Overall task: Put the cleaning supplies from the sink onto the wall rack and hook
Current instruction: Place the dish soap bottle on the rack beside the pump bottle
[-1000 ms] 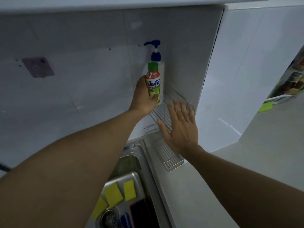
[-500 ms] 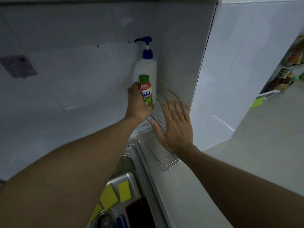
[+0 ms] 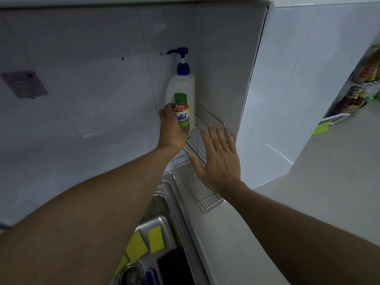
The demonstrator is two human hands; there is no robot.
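The left hand (image 3: pixel 171 128) grips the small green-capped bottle (image 3: pixel 182 112) low on its body at the wire rack (image 3: pixel 207 202) corner, in front of the pump bottle (image 3: pixel 183 83), the right hand (image 3: pixel 220 161) spread flat nearby; likely light, stiff, slick plastic, best held mid-body

I stand in a home kitchen: steel sink (image 3: pixel 164 194), tiled wall (image 3: pixel 92 120), counter (image 3: pixel 236 243), pantry jars (image 3: pixel 357 95) far right.
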